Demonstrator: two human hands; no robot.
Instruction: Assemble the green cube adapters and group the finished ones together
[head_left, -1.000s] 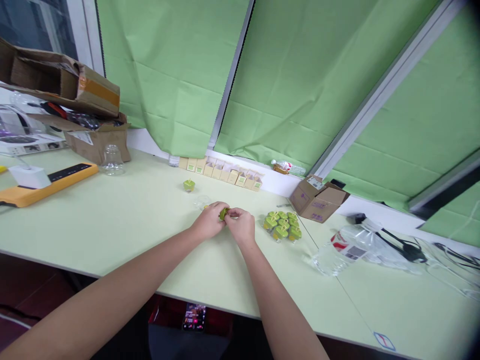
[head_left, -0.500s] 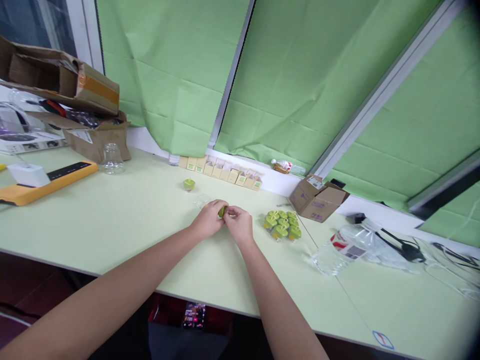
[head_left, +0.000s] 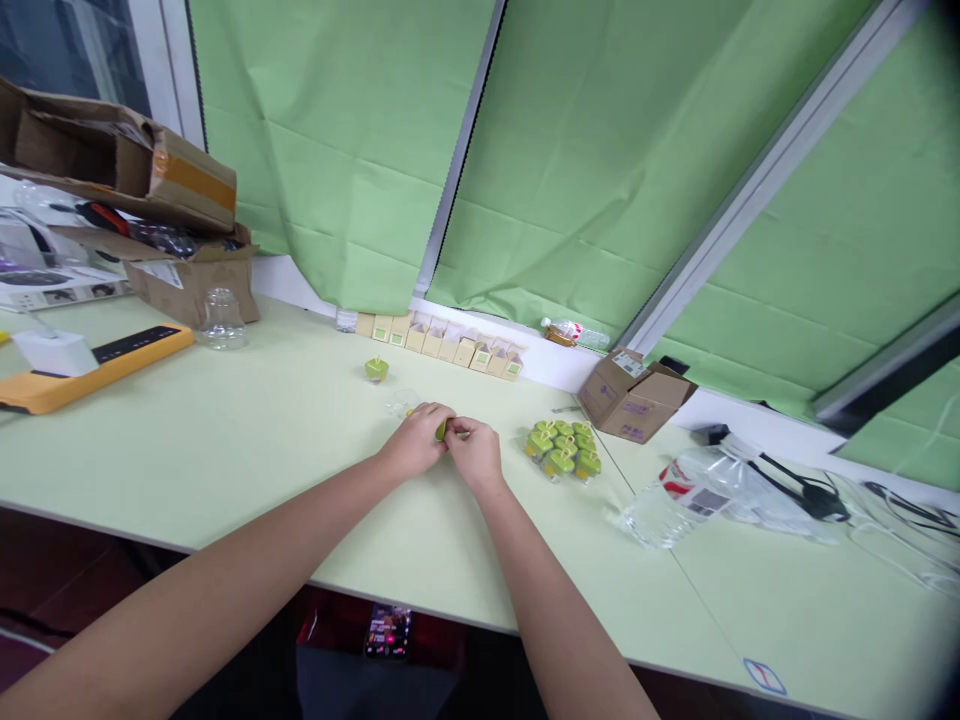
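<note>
My left hand and my right hand meet over the middle of the table, fingers closed together around a small green lid. Most of the lid is hidden by my fingers. Just beyond my left hand lies a small clear plastic cup with a bit of yellow by it. A little farther back and left stands one small container with a green top. To the right of my hands, several similar green-topped containers with little loops on top are grouped closely together.
Small cardboard boxes line the wall. An open carton, a large plastic bottle and cables are at the right. A clear jar, an orange power strip and stacked cartons stand left.
My hands stay together in nearly the same place, with the fingers shifted slightly on the green lid. The view has moved a little; the other things on the table stand as before.
</note>
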